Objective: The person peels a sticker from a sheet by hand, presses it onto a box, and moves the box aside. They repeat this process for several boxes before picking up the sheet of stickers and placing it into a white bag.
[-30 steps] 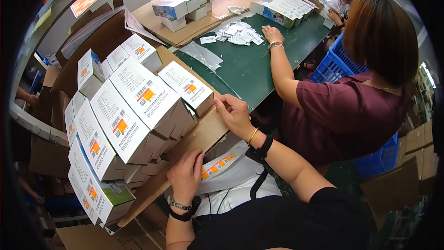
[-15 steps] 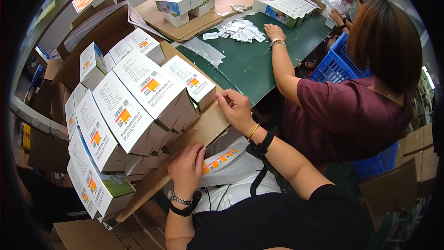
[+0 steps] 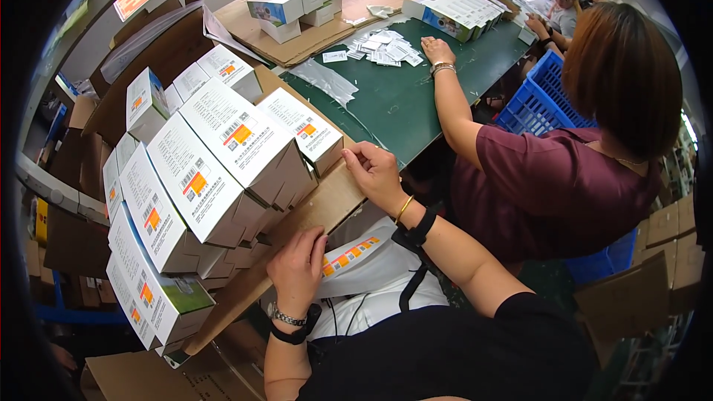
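Observation:
Several white boxes (image 3: pixel 197 167) with orange labels stand packed in an open brown carton (image 3: pixel 327 197) in front of me. My left hand (image 3: pixel 295 267) rests at the carton's near edge, fingers bent and pressed together. Against its thumb lies a white sheet of orange labels (image 3: pixel 350 256), over my lap; whether the fingers grip it is hidden. Farther right, my right hand (image 3: pixel 375 174) has thumb and forefinger pinched at the carton's rim, touching or nearly touching the corner of the rightmost white box (image 3: pixel 303 126). Anything small inside that pinch does not show.
A green table (image 3: pixel 386 96) extends beyond the carton, bearing a pile of white slips (image 3: pixel 386 48) and rows of boxes (image 3: pixel 464 15). A co-worker in maroon (image 3: pixel 549 186) stands close on my right, one hand on the table. Blue crates (image 3: pixel 546 96) are beside that person.
My hands keep nearly the same place and pose. The view has shifted slightly. At the lower left, a dark figure has moved down, uncovering a blue bar.

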Demonstrator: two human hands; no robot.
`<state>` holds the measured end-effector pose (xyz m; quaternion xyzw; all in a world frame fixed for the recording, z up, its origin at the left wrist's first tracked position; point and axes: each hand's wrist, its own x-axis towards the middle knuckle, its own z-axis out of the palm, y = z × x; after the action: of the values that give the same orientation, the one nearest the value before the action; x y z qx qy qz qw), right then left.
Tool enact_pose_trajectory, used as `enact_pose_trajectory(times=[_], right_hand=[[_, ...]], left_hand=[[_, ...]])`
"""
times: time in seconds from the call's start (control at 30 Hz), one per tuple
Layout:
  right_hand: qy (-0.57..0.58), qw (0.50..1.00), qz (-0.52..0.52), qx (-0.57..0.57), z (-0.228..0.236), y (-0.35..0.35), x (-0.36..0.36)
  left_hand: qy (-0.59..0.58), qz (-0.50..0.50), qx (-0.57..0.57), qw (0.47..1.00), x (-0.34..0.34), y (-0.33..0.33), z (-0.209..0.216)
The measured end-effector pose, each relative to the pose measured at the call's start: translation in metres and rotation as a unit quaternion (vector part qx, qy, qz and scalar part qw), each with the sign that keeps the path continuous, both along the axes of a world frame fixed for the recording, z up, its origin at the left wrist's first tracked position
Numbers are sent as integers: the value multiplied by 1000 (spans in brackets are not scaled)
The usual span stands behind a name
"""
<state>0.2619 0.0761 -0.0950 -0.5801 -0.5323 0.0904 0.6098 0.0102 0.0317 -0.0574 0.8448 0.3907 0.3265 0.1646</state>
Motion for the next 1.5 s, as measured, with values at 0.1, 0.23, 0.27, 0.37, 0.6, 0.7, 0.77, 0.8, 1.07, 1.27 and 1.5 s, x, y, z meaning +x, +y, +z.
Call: enact_pose_trajectory(times=[0.1, 0.23, 0.27, 0.37, 0.6, 0.7, 0.77, 0.8, 1.07, 1.27, 1.5], right_hand=[[0, 1000, 1, 2, 0, 0, 0], [-1, 1000, 4, 7, -1, 0, 0], [-6, 1000, 5, 9, -1, 0, 1], [-10, 1000, 6, 12, -1, 0, 1], [-13, 1000, 3, 12, 0, -1, 1], [-11, 1000, 7, 8, 0, -1, 1], [-7, 1000, 5, 9, 0, -1, 1], [-4, 1000, 4, 9, -1, -1, 1], [-9, 1000, 5, 16, 0, -1, 1], [-9, 1000, 6, 19, 0, -1, 1], [-15, 1000, 0, 19, -2, -1, 1]], left_hand=[[0, 1, 0, 1000, 0, 0, 0], [-3, 3, 1, 1000, 1, 0, 0], [-3, 3, 1, 1000, 2, 0, 0], [-3, 2, 0, 1000, 2, 0, 0], [9, 5, 4, 1000, 2, 1, 0], [4, 5, 5, 1000, 3, 1, 0], [2, 5, 6, 1000, 3, 0, 1], [2, 5, 5, 1000, 3, 0, 1], [2, 9, 3, 1000, 3, -1, 2], [-1, 6, 12, 1000, 4, 0, 1], [-8, 7, 14, 1000, 4, 0, 0]])
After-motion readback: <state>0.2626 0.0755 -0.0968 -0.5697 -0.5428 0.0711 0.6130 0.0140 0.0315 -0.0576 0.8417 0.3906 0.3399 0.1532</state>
